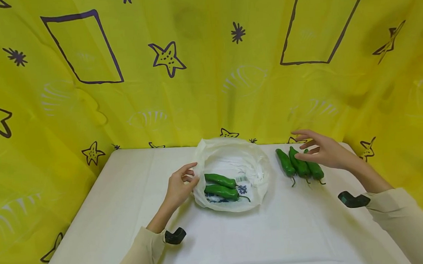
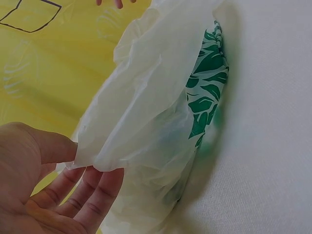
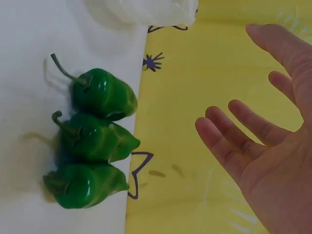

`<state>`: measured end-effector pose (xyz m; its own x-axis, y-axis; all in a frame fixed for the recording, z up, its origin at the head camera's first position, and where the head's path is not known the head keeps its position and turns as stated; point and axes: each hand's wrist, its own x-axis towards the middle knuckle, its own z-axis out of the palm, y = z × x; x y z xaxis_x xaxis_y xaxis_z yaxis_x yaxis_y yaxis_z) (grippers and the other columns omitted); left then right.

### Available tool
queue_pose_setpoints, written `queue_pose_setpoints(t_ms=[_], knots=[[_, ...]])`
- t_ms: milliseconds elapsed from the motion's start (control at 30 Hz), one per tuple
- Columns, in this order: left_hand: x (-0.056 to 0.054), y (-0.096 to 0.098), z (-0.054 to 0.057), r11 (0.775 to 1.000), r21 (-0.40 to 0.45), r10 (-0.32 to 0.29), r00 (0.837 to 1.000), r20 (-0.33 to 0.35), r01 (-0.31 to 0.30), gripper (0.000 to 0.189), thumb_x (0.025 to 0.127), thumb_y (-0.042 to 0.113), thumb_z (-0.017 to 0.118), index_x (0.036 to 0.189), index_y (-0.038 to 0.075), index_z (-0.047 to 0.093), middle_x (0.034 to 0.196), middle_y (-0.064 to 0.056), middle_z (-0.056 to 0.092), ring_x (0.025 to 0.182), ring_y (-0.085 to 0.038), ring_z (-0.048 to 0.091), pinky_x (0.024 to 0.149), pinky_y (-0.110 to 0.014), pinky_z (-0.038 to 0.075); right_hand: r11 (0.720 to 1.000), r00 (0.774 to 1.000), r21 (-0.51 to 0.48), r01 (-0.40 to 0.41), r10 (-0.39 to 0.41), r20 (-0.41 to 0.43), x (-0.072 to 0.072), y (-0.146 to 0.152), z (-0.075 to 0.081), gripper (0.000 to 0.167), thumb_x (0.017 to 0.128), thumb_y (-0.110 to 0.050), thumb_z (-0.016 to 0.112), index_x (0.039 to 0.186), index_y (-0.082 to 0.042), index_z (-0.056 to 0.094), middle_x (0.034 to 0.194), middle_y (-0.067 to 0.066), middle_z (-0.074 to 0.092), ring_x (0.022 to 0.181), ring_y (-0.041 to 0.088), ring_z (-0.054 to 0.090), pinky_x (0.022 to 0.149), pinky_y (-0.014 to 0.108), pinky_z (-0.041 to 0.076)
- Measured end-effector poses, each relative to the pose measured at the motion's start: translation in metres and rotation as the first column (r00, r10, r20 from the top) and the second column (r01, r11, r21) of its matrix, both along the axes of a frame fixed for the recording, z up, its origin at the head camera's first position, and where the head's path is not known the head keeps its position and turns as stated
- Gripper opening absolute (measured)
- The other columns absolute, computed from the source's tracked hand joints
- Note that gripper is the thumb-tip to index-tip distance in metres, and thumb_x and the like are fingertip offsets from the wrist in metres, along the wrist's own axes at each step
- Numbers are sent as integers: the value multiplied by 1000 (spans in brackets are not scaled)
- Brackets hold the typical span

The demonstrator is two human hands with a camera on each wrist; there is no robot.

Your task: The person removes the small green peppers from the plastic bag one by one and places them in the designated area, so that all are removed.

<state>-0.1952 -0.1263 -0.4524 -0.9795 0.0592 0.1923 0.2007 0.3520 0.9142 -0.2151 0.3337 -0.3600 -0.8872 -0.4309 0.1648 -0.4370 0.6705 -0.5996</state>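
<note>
A whitish plastic bag (image 1: 260, 155) stands on the table with its mouth spread wide, and two green peppers (image 1: 221, 192) lie inside it. My left hand (image 1: 180, 186) pinches the left edge of its rim between thumb and fingers; in the left wrist view a green leaf print (image 2: 207, 80) marks the bag's side. To the right, three green peppers (image 3: 100, 139) lie side by side with their stems toward me. Over them hovers my right hand (image 1: 325, 150), fingers spread and holding nothing.
A white cloth (image 1: 234, 245) covers the table. Yellow curtains (image 1: 205, 91) with starfish drawings hang close behind it and along both sides. A dark wrist device (image 1: 353, 199) sits at the right cuff, and a similar device (image 1: 175, 236) at the left.
</note>
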Motion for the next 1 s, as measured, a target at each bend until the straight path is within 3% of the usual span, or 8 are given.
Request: queue_pose_setpoints(t_ms=[100, 700, 1000], knots=[[0, 0, -1, 1000, 5, -1, 1000, 0, 1, 47, 89, -4, 74, 134, 7, 67, 98, -13, 65, 79, -22, 68, 56, -21, 50, 999, 1000, -24, -22, 22, -13, -3, -8, 1, 69, 93, -15, 77, 153, -11, 43, 138, 23, 57, 113, 37, 65, 90, 47, 57], [1, -2, -1, 1000, 12, -11, 999, -31, 12, 47, 89, -5, 74, 133, 6, 67, 96, -13, 65, 75, -21, 68, 54, -21, 50, 993, 993, -34, -117, 116, -26, -17, -53, 5, 65, 93, -16, 78, 150, -11, 48, 135, 23, 60, 109, 39, 68, 87, 49, 58], [0, -1, -3, 1000, 21, -16, 1000, -16, 16, 46, 90, -4, 74, 134, 6, 67, 98, -13, 65, 77, -23, 68, 54, -21, 50, 988, 988, -39, -152, 152, 9, -24, -73, 6, 63, 92, -18, 79, 147, -11, 51, 135, 22, 61, 110, 37, 68, 88, 52, 58]])
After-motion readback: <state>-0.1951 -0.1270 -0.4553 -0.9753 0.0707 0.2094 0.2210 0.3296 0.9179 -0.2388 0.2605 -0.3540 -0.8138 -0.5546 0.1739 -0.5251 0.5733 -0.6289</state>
